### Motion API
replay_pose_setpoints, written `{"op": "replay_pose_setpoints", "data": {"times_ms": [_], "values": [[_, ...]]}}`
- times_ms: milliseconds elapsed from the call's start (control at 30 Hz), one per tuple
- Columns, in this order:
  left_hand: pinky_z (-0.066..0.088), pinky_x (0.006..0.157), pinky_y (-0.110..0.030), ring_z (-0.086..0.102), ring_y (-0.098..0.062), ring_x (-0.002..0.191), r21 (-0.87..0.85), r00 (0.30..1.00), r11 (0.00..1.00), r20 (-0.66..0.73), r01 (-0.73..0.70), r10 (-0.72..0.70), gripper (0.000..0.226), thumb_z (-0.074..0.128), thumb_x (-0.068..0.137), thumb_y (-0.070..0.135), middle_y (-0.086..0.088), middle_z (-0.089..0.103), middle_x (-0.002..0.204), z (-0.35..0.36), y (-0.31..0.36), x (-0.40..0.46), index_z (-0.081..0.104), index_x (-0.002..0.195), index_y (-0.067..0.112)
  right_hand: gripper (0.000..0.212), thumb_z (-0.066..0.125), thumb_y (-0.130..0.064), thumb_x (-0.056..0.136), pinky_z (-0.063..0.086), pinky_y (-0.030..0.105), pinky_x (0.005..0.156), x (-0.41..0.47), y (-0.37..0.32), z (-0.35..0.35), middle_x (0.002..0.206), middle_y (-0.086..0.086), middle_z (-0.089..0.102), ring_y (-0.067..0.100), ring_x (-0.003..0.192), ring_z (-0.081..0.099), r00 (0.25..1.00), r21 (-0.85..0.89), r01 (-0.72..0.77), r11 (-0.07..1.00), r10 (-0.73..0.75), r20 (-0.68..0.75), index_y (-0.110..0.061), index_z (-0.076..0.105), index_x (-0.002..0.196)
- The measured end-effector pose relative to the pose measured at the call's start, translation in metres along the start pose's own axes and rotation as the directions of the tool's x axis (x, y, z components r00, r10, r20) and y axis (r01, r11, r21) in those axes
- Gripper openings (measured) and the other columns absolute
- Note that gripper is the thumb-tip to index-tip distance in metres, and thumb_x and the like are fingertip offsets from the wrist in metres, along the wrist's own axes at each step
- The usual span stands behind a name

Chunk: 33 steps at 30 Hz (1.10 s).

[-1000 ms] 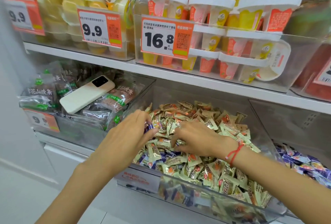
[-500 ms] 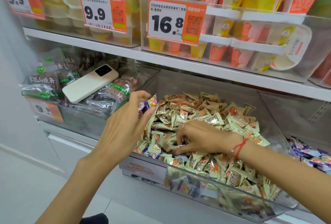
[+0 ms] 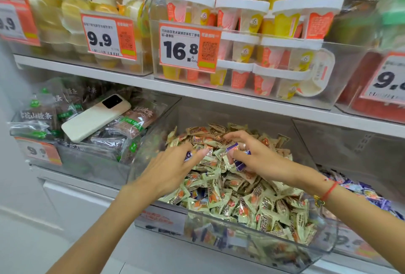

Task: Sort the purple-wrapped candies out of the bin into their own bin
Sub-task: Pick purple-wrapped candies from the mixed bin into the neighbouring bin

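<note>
purple candies (image 3: 239, 165) light, slippery, crinkly; pinch by twisted ends | right hand (image 3: 252, 157) curled on several | left hand (image 3: 173, 164) pinching one (image 3: 189, 154) | over middle bin (image 3: 274, 249); purple bin (image 3: 363, 190) at 3 o'clock

A cream phone (image 3: 94, 118) lies face down on dark snack packs (image 3: 129, 122) in the clear tub (image 3: 92, 164) left of centre. Above the phone, on the white shelf (image 3: 197, 92), stand a 9.9 tag (image 3: 108, 36) and, to its right, a 16.8 tag (image 3: 189, 47) fronting stacked white-lidded cups (image 3: 263, 32). Left of the 9.9 tag sit blurred yellow tubs (image 3: 72, 10), perhaps jelly.
</note>
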<state>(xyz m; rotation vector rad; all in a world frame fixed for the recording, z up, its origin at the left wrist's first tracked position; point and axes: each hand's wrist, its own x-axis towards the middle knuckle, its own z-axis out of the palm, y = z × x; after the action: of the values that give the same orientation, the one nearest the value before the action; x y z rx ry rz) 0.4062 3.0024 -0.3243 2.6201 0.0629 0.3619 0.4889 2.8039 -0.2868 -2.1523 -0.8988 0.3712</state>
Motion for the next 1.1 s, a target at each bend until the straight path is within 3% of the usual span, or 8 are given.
{"op": "replay_pose_setpoints", "data": {"times_ms": [167, 333, 400, 467, 600, 700, 900, 1100], "values": [[0.036, 0.058, -0.032, 0.061, -0.026, 0.073, 0.031, 0.934, 0.998, 0.353, 0.049, -0.057, 0.024, 0.033, 0.102, 0.033, -0.007, 0.060, 0.083, 0.029, -0.015, 0.022, 0.049, 0.108, 0.016, 0.022, 0.047, -0.019, 0.100, 0.054, 0.027, 0.055, -0.009, 0.003, -0.007, 0.075, 0.002, 0.055, 0.015, 0.063, 0.055, 0.999, 0.150, -0.041, 0.988, 0.037, 0.025, -0.025, 0.056, 0.120], [0.033, 0.055, -0.031, 0.056, -0.019, 0.078, 0.336, 0.916, 0.931, 0.401, -0.139, -0.008, 0.038, 0.035, 0.097, 0.053, 0.001, 0.061, 0.086, 0.026, -0.011, 0.020, 0.056, 0.091, 0.023, 0.027, 0.042, -0.015, 0.101, 0.054, 0.024, 0.057, 0.000, -0.002, 0.004, 0.089, 0.008, 0.062, 0.012, 0.058, 0.052, 0.993, -0.182, 0.039, 0.983, -0.017, 0.121, -0.023, 0.063, 0.116], [0.032, 0.053, -0.028, 0.054, -0.014, 0.072, 0.340, 0.888, 0.925, 0.460, -0.169, -0.008, 0.042, 0.038, 0.093, 0.059, 0.002, 0.064, 0.080, 0.014, -0.009, 0.015, 0.060, 0.082, 0.026, 0.024, 0.046, -0.021, 0.100, 0.051, 0.017, 0.071, 0.003, -0.002, 0.009, 0.114, 0.004, 0.066, 0.011, 0.074, 0.060, 0.988, -0.357, 0.119, 0.926, -0.074, 0.138, -0.026, 0.063, 0.117], [0.035, 0.056, -0.027, 0.055, -0.011, 0.073, 0.321, 0.884, 0.931, 0.468, -0.173, 0.003, 0.043, 0.042, 0.092, 0.060, 0.003, 0.068, 0.083, -0.002, -0.007, 0.007, 0.067, 0.082, 0.027, 0.021, 0.053, -0.028, 0.097, 0.047, 0.031, 0.095, 0.008, 0.000, 0.013, 0.129, -0.006, 0.060, 0.009, 0.110, 0.057, 0.984, -0.474, 0.161, 0.866, -0.101, 0.148, -0.030, 0.064, 0.115], [0.042, 0.060, -0.026, 0.054, -0.007, 0.087, 0.401, 0.985, 0.901, 0.022, -0.165, 0.171, 0.031, 0.045, 0.092, 0.055, 0.015, 0.057, 0.090, -0.024, -0.006, -0.014, 0.067, 0.092, 0.033, 0.018, 0.060, -0.033, 0.092, 0.053, 0.033, 0.079, 0.021, -0.003, 0.035, 0.109, -0.007, 0.068, 0.010, 0.095, 0.062, 0.970, -0.605, 0.243, 0.758, -0.184, 0.159, -0.033, 0.066, 0.109], [0.036, 0.046, -0.017, 0.048, -0.005, 0.075, 0.349, 0.871, 0.920, -0.379, -0.177, 0.311, 0.020, 0.055, 0.090, 0.048, 0.017, 0.047, 0.078, -0.024, -0.008, -0.027, 0.065, 0.086, 0.031, 0.030, 0.064, -0.037, 0.088, 0.042, 0.021, 0.064, 0.034, -0.004, 0.060, 0.097, -0.008, 0.064, 0.009, 0.081, 0.055, 0.925, -0.701, 0.379, 0.604, -0.225, 0.306, -0.027, 0.063, 0.117], [0.035, 0.053, -0.018, 0.050, -0.010, 0.073, 0.342, 0.872, 0.922, -0.378, -0.181, 0.312, 0.026, 0.045, 0.090, 0.041, 0.013, 0.052, 0.081, -0.018, -0.030, -0.035, 0.066, 0.095, 0.026, 0.036, 0.063, -0.049, 0.086, 0.039, 0.031, 0.061, 0.058, 0.009, 0.088, 0.081, -0.002, 0.058, 0.020, 0.075, 0.055, 0.918, -0.859, 0.394, 0.325, -0.175, 0.355, -0.016, 0.060, 0.101], [0.040, 0.057, -0.018, 0.048, -0.001, 0.071, 0.133, 0.908, 0.977, -0.365, -0.166, 0.204, 0.028, 0.036, 0.094, 0.047, 0.017, 0.052, 0.087, -0.021, -0.023, -0.033, 0.060, 0.102, 0.036, 0.026, 0.057, -0.040, 0.093, 0.032, 0.026, 0.058, 0.054, 0.011, 0.078, 0.079, -0.001, 0.057, 0.014, 0.065, 0.044, 0.915, -0.732, 0.404, 0.549, -0.238, 0.326, -0.016, 0.065, 0.096]]}}
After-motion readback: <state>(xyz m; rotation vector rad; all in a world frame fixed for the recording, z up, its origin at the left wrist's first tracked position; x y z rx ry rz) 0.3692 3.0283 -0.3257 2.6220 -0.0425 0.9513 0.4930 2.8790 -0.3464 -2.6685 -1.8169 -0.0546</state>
